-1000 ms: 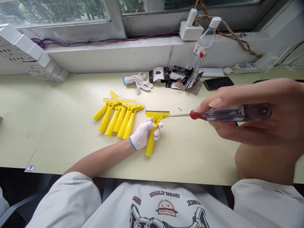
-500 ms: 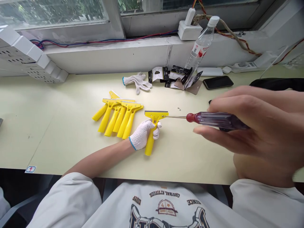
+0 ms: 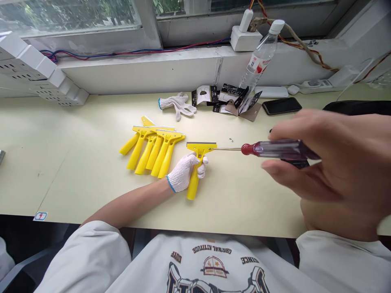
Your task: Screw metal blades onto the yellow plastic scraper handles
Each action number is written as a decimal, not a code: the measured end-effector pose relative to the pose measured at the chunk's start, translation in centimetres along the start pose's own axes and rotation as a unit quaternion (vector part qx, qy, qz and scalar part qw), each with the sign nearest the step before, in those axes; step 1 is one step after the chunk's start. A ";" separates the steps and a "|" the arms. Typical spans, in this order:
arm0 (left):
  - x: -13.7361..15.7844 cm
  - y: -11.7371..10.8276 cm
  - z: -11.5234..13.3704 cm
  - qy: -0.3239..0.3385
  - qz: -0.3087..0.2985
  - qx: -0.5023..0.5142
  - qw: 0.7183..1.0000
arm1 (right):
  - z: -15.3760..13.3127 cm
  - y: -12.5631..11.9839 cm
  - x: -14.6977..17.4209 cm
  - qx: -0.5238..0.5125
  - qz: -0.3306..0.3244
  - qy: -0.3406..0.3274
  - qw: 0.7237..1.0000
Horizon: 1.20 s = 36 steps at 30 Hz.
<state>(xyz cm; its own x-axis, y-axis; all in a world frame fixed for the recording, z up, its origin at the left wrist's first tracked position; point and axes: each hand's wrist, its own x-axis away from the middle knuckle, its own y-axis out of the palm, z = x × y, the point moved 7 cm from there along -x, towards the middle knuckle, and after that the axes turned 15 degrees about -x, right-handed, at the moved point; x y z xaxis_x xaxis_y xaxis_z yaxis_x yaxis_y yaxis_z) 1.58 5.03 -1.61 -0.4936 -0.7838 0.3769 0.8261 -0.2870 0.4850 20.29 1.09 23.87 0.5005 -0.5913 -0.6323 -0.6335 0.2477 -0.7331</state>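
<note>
In a white knit glove, my left hand [image 3: 183, 173] wraps round the handle of a yellow scraper [image 3: 193, 185], whose blade edge faces away from me. My bare right hand [image 3: 339, 162] grips a screwdriver [image 3: 275, 149] with a clear purple handle and red collar. Its thin shaft points left, and the tip meets the right end of the scraper's head, at a screw. Just beyond the shaft, a few tiny metal screws [image 3: 231, 140] lie on the table. Several more yellow scrapers [image 3: 152, 148] lie in an overlapping group left of my gloved hand.
A loose white glove [image 3: 179, 106] and black-and-white card packaging [image 3: 232, 99] lie at the back of the table [image 3: 91, 171]. Near them are a water bottle [image 3: 259, 57] and a phone [image 3: 281, 106]. White boxes [image 3: 42, 69] are stacked at the back left.
My right thumb has shifted right and away from the screwdriver handle, and the fingers have changed position. The scraper and my left hand stay in place, with the screwdriver tip still at the head.
</note>
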 end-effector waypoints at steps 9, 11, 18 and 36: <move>0.1 0.0 0.0 0.009 0.005 -0.014 1.000 | 0.1 -0.8 0.1 0.022 -0.004 -0.014 1.000; 0.0 -0.1 0.1 0.011 0.009 -0.015 1.000 | 0.4 -0.6 0.3 0.063 0.028 -0.018 0.997; 0.1 0.0 0.1 0.016 0.028 -0.011 0.999 | 1.0 0.2 -0.4 -0.068 -0.087 0.010 0.994; 0.4 0.2 0.2 0.019 0.035 -0.031 0.999 | 1.7 -0.1 -0.3 -0.067 -0.099 -0.005 0.993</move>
<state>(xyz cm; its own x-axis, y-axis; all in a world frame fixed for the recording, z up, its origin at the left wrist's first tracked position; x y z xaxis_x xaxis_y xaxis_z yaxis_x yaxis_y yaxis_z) 1.46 4.81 -1.22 -0.4237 -0.8236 0.3771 0.8743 -0.2630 0.4079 21.24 2.55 23.73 0.6277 -0.6109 -0.4824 -0.5954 0.0225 -0.8031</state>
